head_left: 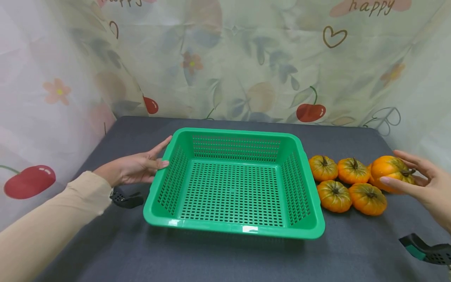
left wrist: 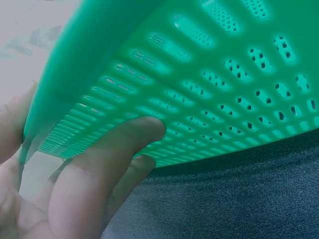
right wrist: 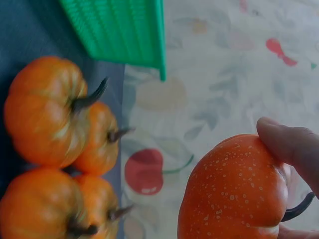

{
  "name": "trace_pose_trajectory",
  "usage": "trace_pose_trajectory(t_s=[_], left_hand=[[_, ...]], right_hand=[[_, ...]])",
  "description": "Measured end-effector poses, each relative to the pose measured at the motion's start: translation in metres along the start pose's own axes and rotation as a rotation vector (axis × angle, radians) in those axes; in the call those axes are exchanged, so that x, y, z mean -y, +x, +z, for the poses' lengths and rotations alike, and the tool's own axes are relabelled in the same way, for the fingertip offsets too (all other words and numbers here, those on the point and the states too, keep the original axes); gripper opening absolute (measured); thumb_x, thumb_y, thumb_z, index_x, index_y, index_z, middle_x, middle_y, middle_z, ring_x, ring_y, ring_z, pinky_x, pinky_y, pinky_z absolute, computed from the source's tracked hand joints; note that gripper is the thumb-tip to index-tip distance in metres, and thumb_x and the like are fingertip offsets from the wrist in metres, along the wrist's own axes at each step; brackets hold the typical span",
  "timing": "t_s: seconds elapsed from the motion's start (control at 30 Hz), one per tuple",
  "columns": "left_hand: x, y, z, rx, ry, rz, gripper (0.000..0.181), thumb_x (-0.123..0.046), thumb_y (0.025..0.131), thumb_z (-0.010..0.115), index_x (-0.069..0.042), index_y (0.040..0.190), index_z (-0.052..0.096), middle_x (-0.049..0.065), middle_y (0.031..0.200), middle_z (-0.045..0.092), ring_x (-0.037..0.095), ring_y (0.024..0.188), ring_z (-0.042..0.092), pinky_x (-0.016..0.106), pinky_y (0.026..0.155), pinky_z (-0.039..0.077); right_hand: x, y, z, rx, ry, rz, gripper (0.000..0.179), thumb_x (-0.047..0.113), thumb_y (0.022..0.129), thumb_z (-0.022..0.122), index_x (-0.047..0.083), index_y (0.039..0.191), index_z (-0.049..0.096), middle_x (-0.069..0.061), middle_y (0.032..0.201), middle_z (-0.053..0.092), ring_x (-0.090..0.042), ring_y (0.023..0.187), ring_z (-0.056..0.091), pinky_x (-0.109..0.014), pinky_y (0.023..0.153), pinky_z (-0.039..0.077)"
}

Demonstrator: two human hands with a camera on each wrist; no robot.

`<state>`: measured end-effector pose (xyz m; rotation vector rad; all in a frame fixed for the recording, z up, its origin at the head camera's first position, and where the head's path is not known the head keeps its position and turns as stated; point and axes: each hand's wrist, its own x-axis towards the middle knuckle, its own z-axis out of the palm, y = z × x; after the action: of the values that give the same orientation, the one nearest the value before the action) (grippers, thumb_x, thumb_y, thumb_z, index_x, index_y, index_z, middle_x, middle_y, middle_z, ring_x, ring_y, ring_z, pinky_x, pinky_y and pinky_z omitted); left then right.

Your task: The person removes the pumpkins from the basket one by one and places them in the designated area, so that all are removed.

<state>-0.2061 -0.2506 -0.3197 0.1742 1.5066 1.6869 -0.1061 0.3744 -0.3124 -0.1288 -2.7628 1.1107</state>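
A green plastic basket with slotted walls and floor sits mid-table, nothing inside it. At its left side, my left hand holds the rim; the left wrist view shows its fingers bent under the rim against the slotted outer wall. My right hand grips a small orange pumpkin with a dark stem, thumb on one side and fingers on the other. In the right wrist view this speckled pumpkin is raised apart from the others.
Several more small pumpkins stand clustered on the dark grey tablecloth, close to the basket's right side. A patterned curtain encloses the back and both sides. A black strap piece hangs under the right wrist.
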Motion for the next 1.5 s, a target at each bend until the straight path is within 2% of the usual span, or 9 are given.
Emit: trace_pose_trajectory(t_s=[0.07,0.23,0.33,0.4,0.6,0.83,0.93,1.17,1.5], left_hand=[[0.0,0.0,0.0,0.0,-0.002,-0.001,0.089,-0.008,0.102,0.046,-0.056,0.146,-0.014,0.017,0.161,-0.007,0.028,0.121,0.058,0.045,0.094,0.053],[0.0,0.001,0.0,0.0,-0.006,-0.004,0.089,-0.007,0.102,0.046,-0.056,0.146,-0.014,0.018,0.161,-0.006,0.029,0.121,0.057,0.046,0.094,0.053],[0.0,0.001,-0.001,0.0,-0.008,-0.005,0.089,-0.007,0.102,0.046,-0.057,0.146,-0.014,0.018,0.161,-0.005,0.029,0.121,0.058,0.047,0.094,0.053],[0.0,0.001,-0.001,-0.002,-0.007,-0.005,0.089,-0.007,0.102,0.046,-0.057,0.146,-0.014,0.018,0.161,-0.005,0.029,0.12,0.058,0.047,0.094,0.053],[0.0,0.0,-0.001,-0.004,-0.002,-0.004,0.09,-0.007,0.102,0.046,-0.056,0.146,-0.014,0.019,0.161,-0.003,0.029,0.121,0.058,0.047,0.094,0.053],[0.001,0.0,0.0,0.006,-0.006,0.004,0.09,-0.007,0.102,0.046,-0.055,0.146,-0.016,0.019,0.161,-0.003,0.03,0.121,0.057,0.047,0.094,0.053],[0.001,0.0,0.0,-0.001,-0.001,0.003,0.09,-0.007,0.102,0.046,-0.055,0.146,-0.016,0.019,0.161,-0.003,0.029,0.12,0.058,0.047,0.094,0.053],[0.001,0.0,0.0,-0.009,0.003,0.001,0.089,-0.007,0.102,0.046,-0.056,0.146,-0.014,0.019,0.161,-0.001,0.029,0.121,0.057,0.048,0.095,0.052],[0.0,-0.001,0.001,-0.01,-0.005,-0.006,0.09,-0.007,0.102,0.047,-0.057,0.146,-0.014,0.019,0.161,-0.001,0.03,0.121,0.057,0.047,0.094,0.053]], right_hand=[[-0.007,-0.001,-0.001,-0.018,-0.007,0.018,0.076,0.022,0.093,0.067,0.034,0.154,0.023,-0.027,0.155,0.015,0.014,0.079,0.042,-0.011,0.06,0.043],[-0.026,-0.005,-0.002,-0.086,-0.056,0.054,0.077,0.022,0.092,0.068,0.022,0.155,0.024,-0.027,0.131,0.034,0.013,0.067,0.042,-0.011,0.054,0.043],[-0.039,-0.007,-0.003,-0.092,-0.061,0.086,0.079,0.024,0.092,0.067,0.01,0.155,0.021,-0.04,0.139,0.027,0.004,0.07,0.045,-0.012,0.053,0.042],[-0.057,-0.004,-0.001,-0.129,-0.099,0.108,0.077,0.027,0.092,0.067,0.02,0.155,0.023,-0.024,0.141,0.037,0.006,0.071,0.043,-0.012,0.054,0.043],[-0.109,0.01,-0.001,-0.131,-0.119,0.17,0.083,0.034,0.091,0.067,0.011,0.155,0.02,-0.035,0.148,0.027,0.005,0.07,0.043,-0.017,0.049,0.045],[-0.191,0.027,0.003,-0.105,-0.111,0.205,0.088,0.042,0.087,0.07,0.031,0.155,0.015,-0.04,0.151,0.016,-0.038,0.097,0.044,-0.035,0.064,0.051],[-0.194,0.026,0.006,-0.079,-0.088,0.223,0.087,0.042,0.088,0.069,0.03,0.155,0.015,-0.042,0.15,0.015,-0.046,0.106,0.04,-0.053,0.073,0.048],[-0.188,0.02,0.01,-0.053,-0.082,0.238,0.088,0.042,0.09,0.067,0.015,0.156,0.016,-0.043,0.148,0.013,-0.048,0.109,0.036,-0.061,0.076,0.046],[-0.163,0.012,0.012,-0.033,-0.078,0.292,0.09,0.043,0.092,0.063,-0.002,0.154,0.015,-0.045,0.148,0.008,-0.062,0.131,0.015,-0.077,0.1,0.019]])
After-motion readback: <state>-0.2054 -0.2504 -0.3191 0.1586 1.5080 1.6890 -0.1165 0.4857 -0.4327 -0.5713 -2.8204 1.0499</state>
